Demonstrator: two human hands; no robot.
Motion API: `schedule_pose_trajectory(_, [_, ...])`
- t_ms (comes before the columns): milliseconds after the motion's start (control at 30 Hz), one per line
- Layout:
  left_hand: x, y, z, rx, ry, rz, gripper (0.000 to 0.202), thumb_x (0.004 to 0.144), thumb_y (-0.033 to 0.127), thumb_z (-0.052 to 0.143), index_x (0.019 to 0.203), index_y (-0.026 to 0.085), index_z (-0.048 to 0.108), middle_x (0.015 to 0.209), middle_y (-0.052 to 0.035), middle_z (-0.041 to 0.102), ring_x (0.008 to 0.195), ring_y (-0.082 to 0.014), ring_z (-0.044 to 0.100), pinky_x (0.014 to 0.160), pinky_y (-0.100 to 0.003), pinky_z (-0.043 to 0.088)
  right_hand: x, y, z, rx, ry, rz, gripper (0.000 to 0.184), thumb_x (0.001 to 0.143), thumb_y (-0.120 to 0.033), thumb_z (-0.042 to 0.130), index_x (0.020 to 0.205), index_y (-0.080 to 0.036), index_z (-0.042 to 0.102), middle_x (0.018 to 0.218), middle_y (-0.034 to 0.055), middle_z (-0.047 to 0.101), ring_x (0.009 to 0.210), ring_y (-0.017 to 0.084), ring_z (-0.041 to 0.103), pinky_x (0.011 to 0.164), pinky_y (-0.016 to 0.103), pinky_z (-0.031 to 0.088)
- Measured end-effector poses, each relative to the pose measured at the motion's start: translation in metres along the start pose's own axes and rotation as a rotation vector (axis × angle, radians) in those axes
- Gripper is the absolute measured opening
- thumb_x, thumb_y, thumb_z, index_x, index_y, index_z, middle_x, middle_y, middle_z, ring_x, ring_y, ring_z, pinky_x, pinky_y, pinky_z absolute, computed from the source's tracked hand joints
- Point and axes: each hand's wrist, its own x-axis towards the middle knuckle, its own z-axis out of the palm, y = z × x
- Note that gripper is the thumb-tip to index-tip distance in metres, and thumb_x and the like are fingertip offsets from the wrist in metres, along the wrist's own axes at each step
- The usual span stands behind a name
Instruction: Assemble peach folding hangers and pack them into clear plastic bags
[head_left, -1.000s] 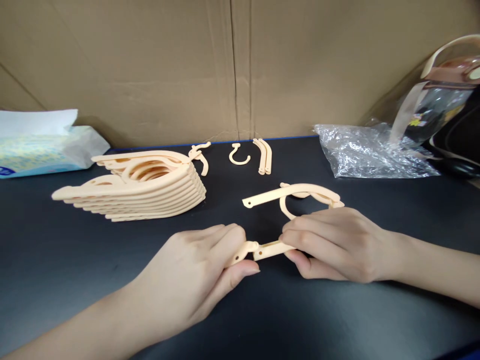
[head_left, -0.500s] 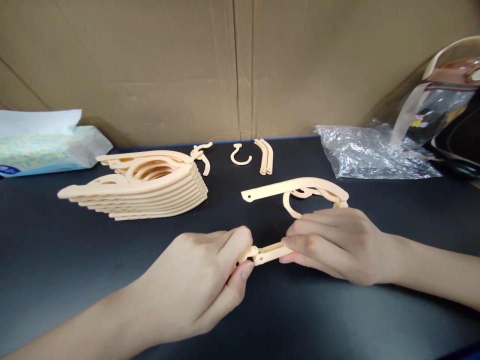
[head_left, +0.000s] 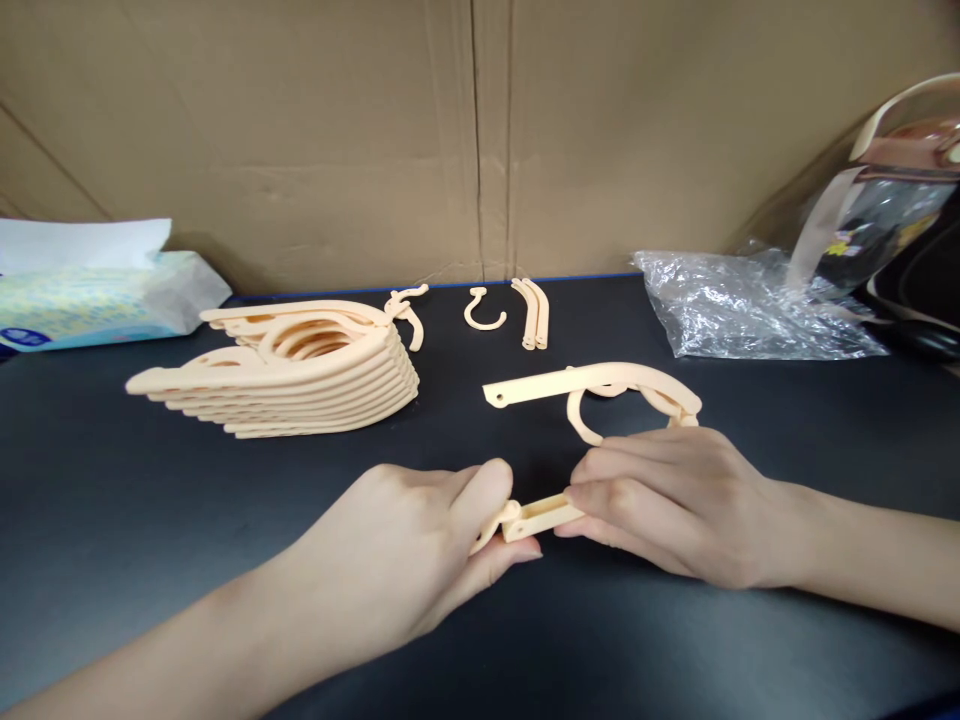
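Cream plastic folding-hanger parts are in both hands, low in the middle of the head view. My left hand [head_left: 420, 545] is closed on a small curved hanger part [head_left: 492, 524], most of it hidden by the fingers. Its end meets the end of a channelled hanger arm [head_left: 541, 518]. My right hand [head_left: 675, 500] pinches that arm, whose far part is covered by the fingers. Whether the two pieces are locked together I cannot tell. Just beyond the right hand is a long hanger arm [head_left: 532, 384] with a curved strip [head_left: 579, 420] below it.
A stack of folded hangers [head_left: 337, 390] stands at left. Behind it lie loose curved parts [head_left: 409, 310], a hook [head_left: 484, 315] and two short strips [head_left: 534, 315]. A tissue pack [head_left: 105, 295], a clear plastic bag [head_left: 750, 305] and a bottle [head_left: 892, 200] flank the black table [head_left: 420, 680].
The left thumb has slid forward under the joint between the two parts, and the small part has turned slightly. Both hands have sunk a little in view.
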Motion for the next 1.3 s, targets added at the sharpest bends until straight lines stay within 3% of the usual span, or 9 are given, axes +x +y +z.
schedule_pose_trajectory(267, [-0.003, 0.004, -0.002, 0.085, -0.057, -0.002, 0.033, 0.117, 0.036, 0.016, 0.088, 0.028, 0.03, 0.061, 0.0104, 0.042, 0.039, -0.0135, 0.043, 0.043, -0.03, 0.021, -0.001, 0.0, 0.002, 0.03, 0.001, 0.015, 0.045, 0.114, -0.017, 0.039, 0.073, -0.018, 0.057, 0.066, -0.005, 0.052, 0.056, 0.008, 0.043, 0.051, 0.024, 0.032])
schedule_pose_trajectory(700, [-0.005, 0.008, -0.003, 0.188, -0.073, 0.039, 0.034, 0.117, 0.031, 0.013, 0.086, 0.028, 0.026, 0.063, 0.0089, 0.04, 0.041, -0.0142, 0.04, 0.046, -0.034, 0.019, -0.001, -0.002, 0.003, 0.093, -0.003, 0.028, 0.047, 0.115, -0.02, 0.034, 0.076, -0.017, 0.059, 0.065, -0.0039, 0.055, 0.055, 0.009, 0.046, 0.052, 0.023, 0.036])
schedule_pose_trajectory(1033, [0.0, 0.009, -0.008, 0.319, 0.029, 0.094, 0.028, 0.113, 0.023, 0.027, 0.087, 0.025, 0.037, 0.066, 0.0056, 0.04, 0.051, -0.017, 0.041, 0.051, -0.037, 0.024, 0.001, -0.001, -0.001, 0.067, -0.02, 0.036, 0.045, 0.115, -0.02, 0.034, 0.075, -0.019, 0.056, 0.063, -0.0046, 0.054, 0.054, 0.009, 0.043, 0.05, 0.024, 0.034])
schedule_pose_trajectory(1300, [0.002, 0.013, -0.009, 0.373, 0.04, 0.102, 0.029, 0.112, 0.021, 0.029, 0.086, 0.024, 0.042, 0.067, 0.0037, 0.041, 0.054, -0.0192, 0.039, 0.053, -0.038, 0.023, -0.004, -0.001, -0.002, 0.123, -0.068, 0.063, 0.034, 0.113, -0.02, 0.039, 0.082, -0.02, 0.055, 0.067, -0.0041, 0.056, 0.054, 0.01, 0.046, 0.051, 0.024, 0.034])
